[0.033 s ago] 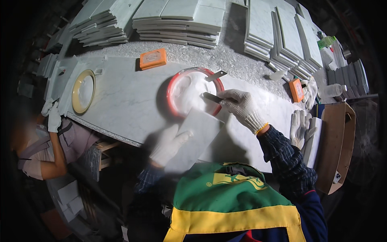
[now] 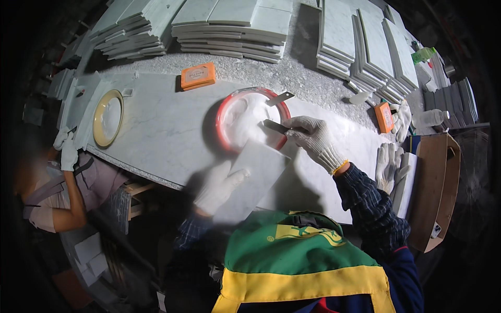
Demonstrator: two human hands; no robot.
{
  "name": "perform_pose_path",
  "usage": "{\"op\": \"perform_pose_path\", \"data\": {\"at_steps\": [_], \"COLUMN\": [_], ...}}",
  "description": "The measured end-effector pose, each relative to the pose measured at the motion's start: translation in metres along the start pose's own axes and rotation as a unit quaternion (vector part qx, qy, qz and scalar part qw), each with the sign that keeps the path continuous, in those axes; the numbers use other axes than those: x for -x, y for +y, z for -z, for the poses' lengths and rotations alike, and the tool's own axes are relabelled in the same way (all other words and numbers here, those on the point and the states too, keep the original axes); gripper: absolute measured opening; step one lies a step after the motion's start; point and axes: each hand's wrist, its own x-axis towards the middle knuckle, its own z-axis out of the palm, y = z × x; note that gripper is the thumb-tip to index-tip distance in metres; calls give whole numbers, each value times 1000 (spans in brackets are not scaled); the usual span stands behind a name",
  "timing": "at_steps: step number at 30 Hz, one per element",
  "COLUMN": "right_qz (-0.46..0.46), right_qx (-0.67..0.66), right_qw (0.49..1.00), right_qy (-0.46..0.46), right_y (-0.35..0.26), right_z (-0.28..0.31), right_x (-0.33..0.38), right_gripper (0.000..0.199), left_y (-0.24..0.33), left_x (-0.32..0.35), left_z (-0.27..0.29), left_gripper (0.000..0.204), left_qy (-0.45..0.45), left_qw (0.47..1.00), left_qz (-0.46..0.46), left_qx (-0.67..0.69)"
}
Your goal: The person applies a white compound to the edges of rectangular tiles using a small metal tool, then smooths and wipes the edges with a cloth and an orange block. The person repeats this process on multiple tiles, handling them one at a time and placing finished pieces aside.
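Note:
My left hand, in a white glove, holds a pale marble tile tilted at the near edge of the marble slab. My gloved right hand grips a small metal scraper whose blade reaches over a red-rimmed bowl of white paste. The bowl stands on the slab just beyond the tile. A second metal scraper rests on the bowl's far rim.
Stacks of marble tiles line the far side. Two orange boxes, a yellow-rimmed plate, spare gloves and a plastic bottle lie around. Another person crouches at left. A brown board stands at right.

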Motion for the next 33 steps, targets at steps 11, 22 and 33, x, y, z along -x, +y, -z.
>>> {"op": "perform_pose_path", "data": {"at_steps": [11,22,33], "right_qz": [-29,60,128], "right_qx": [-110,23,-34], "right_qw": [993,998,990], "right_qy": [-25,2,53], "right_y": [-23,-25,-22], "right_z": [0,-8,-18], "right_x": [19,30,36], "right_gripper": [24,25,24], "left_y": [5,-1,-4], "left_x": [-12,-12,-16], "left_z": [0,0,2], "left_gripper": [31,31,32], "left_qy": [-1,-27,-30], "left_qw": [997,999,999], "left_qz": [-5,25,27], "left_qx": [-73,33,14]}}
